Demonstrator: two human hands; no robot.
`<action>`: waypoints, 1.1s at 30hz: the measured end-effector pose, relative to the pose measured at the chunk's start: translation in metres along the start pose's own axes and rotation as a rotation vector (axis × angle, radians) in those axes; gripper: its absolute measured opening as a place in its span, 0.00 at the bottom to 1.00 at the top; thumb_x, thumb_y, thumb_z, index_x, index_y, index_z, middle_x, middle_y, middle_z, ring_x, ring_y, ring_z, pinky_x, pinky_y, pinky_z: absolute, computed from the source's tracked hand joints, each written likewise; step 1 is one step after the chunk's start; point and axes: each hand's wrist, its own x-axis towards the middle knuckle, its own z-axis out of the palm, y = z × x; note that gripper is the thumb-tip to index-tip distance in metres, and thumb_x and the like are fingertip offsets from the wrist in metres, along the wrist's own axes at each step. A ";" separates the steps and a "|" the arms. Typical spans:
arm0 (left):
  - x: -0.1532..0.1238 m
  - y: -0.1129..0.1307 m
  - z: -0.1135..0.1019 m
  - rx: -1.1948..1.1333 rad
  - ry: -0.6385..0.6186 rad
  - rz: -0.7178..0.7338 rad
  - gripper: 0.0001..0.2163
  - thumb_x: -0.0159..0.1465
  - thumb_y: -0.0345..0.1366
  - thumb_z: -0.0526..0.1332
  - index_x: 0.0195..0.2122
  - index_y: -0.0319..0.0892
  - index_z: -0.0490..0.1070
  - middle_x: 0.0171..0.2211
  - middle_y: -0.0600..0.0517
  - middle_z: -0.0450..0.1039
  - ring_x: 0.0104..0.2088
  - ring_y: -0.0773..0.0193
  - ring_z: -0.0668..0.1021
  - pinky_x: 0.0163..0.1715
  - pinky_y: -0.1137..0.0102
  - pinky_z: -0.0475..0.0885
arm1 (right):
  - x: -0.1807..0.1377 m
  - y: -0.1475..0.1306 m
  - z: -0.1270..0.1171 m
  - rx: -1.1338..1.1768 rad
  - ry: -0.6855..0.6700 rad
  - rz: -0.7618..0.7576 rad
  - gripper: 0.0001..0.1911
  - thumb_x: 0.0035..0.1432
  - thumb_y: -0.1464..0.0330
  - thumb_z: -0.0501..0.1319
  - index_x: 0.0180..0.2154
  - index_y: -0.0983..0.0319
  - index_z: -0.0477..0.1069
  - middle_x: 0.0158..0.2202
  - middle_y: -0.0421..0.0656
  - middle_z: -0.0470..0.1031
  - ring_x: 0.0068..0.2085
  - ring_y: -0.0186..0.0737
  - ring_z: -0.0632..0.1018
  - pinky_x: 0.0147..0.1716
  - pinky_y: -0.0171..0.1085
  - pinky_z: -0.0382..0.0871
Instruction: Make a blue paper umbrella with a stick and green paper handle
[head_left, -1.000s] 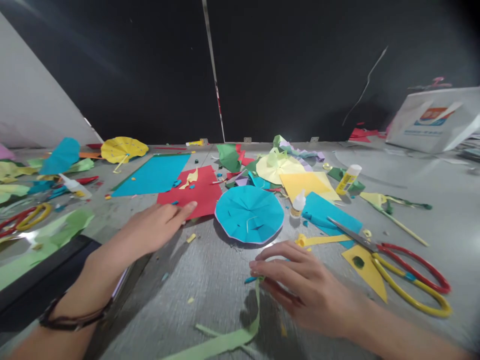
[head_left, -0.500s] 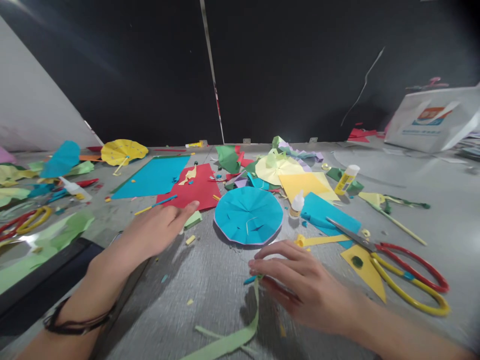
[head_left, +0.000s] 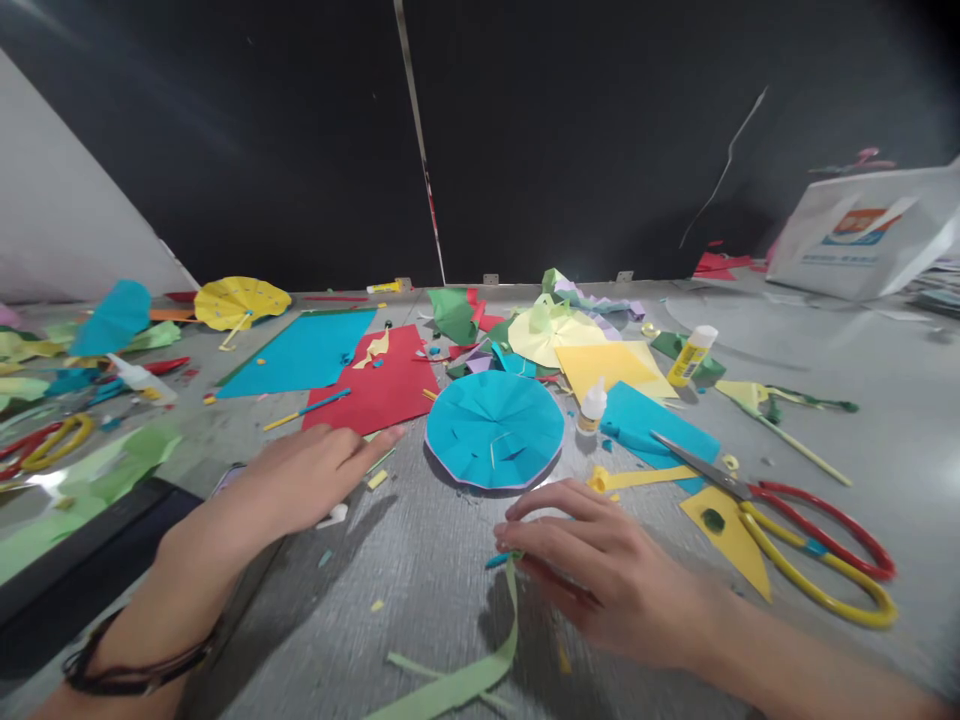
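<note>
My left hand (head_left: 300, 478) lies flat on the grey table (head_left: 420, 590), fingers stretched toward a small light green paper piece and a white scrap (head_left: 332, 516) by its fingertips. My right hand (head_left: 592, 570) rests low on the table with fingers curled together, pinching the top end of a long light green paper strip (head_left: 480, 660) next to a small blue bit (head_left: 499, 559). A round blue folded paper disc (head_left: 493, 428) lies just beyond both hands.
Red and yellow scissors (head_left: 810, 545) lie to the right on a yellow scrap. A small glue bottle (head_left: 592, 407), a glue stick (head_left: 691, 355), red (head_left: 382, 390), blue (head_left: 304, 350) and yellow (head_left: 615, 368) sheets, a yellow paper umbrella (head_left: 240, 300) and a white bag (head_left: 862, 235) are around.
My left hand has slid back toward me off the red sheet, uncovering a blue and yellow stick and small scraps. My right hand has stayed put on the green strip.
</note>
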 end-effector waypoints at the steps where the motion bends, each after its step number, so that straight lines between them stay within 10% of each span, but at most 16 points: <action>1: 0.001 0.004 -0.001 0.043 -0.004 -0.063 0.24 0.72 0.48 0.48 0.35 0.43 0.81 0.24 0.45 0.76 0.26 0.52 0.77 0.27 0.66 0.61 | 0.000 0.000 0.000 -0.002 0.001 0.000 0.14 0.68 0.80 0.59 0.54 0.67 0.72 0.44 0.51 0.82 0.50 0.46 0.80 0.46 0.44 0.78; 6: 0.005 0.047 0.006 -0.112 0.309 -0.046 0.15 0.72 0.44 0.53 0.37 0.42 0.75 0.32 0.47 0.79 0.33 0.55 0.79 0.31 0.67 0.65 | 0.000 0.002 0.002 -0.003 0.030 0.024 0.15 0.67 0.80 0.60 0.54 0.66 0.72 0.44 0.50 0.83 0.48 0.46 0.80 0.44 0.44 0.78; 11: -0.008 0.090 0.041 -0.932 0.062 0.203 0.12 0.74 0.41 0.53 0.52 0.43 0.69 0.37 0.51 0.78 0.28 0.64 0.80 0.27 0.71 0.71 | -0.003 0.009 0.004 -0.011 0.143 0.085 0.18 0.66 0.79 0.62 0.56 0.63 0.70 0.43 0.48 0.84 0.49 0.47 0.79 0.43 0.45 0.79; 17: -0.012 0.087 0.059 -0.812 0.354 0.474 0.07 0.71 0.30 0.55 0.43 0.40 0.73 0.38 0.47 0.77 0.37 0.61 0.78 0.37 0.68 0.72 | -0.004 0.010 0.003 -0.012 0.129 0.101 0.21 0.65 0.80 0.63 0.58 0.61 0.69 0.44 0.47 0.84 0.49 0.48 0.79 0.42 0.45 0.79; 24: -0.014 0.096 0.073 -1.469 -0.178 0.297 0.13 0.69 0.44 0.64 0.47 0.41 0.73 0.37 0.51 0.70 0.29 0.68 0.73 0.28 0.73 0.71 | -0.001 0.006 0.003 0.028 0.111 0.115 0.22 0.66 0.78 0.65 0.58 0.58 0.69 0.44 0.46 0.84 0.48 0.48 0.79 0.43 0.46 0.79; 33: -0.010 0.096 0.084 -1.602 -0.357 0.266 0.08 0.64 0.36 0.69 0.39 0.41 0.70 0.31 0.58 0.65 0.24 0.74 0.68 0.23 0.78 0.68 | -0.002 0.003 0.010 0.064 0.082 0.111 0.18 0.65 0.78 0.65 0.54 0.61 0.70 0.46 0.49 0.82 0.50 0.47 0.80 0.45 0.45 0.80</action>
